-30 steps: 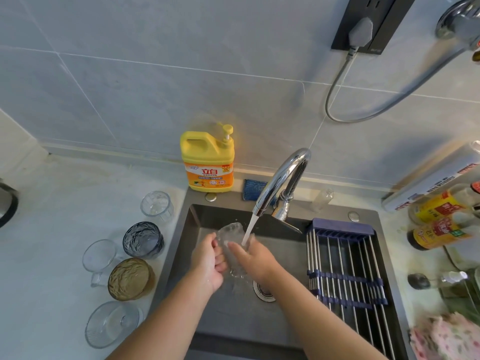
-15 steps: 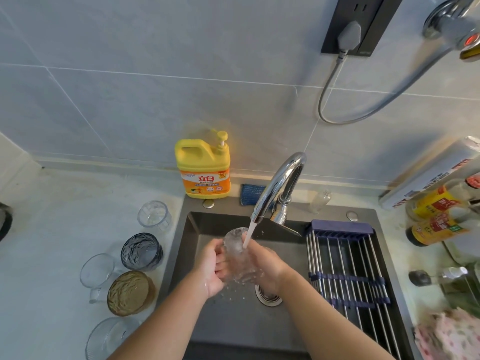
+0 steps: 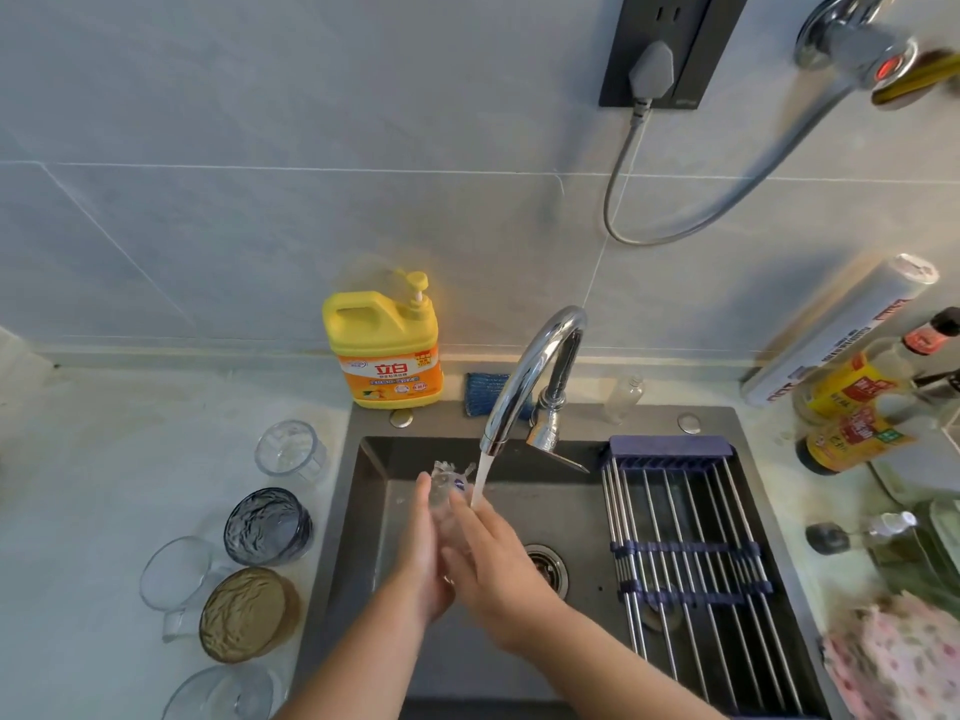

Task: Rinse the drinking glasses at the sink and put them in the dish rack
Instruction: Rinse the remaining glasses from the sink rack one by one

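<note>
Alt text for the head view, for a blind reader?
Left hand and right hand hold a clear glass under the running tap over a sink. Five glasses stand left of it, a dish rack across its right side.
</note>
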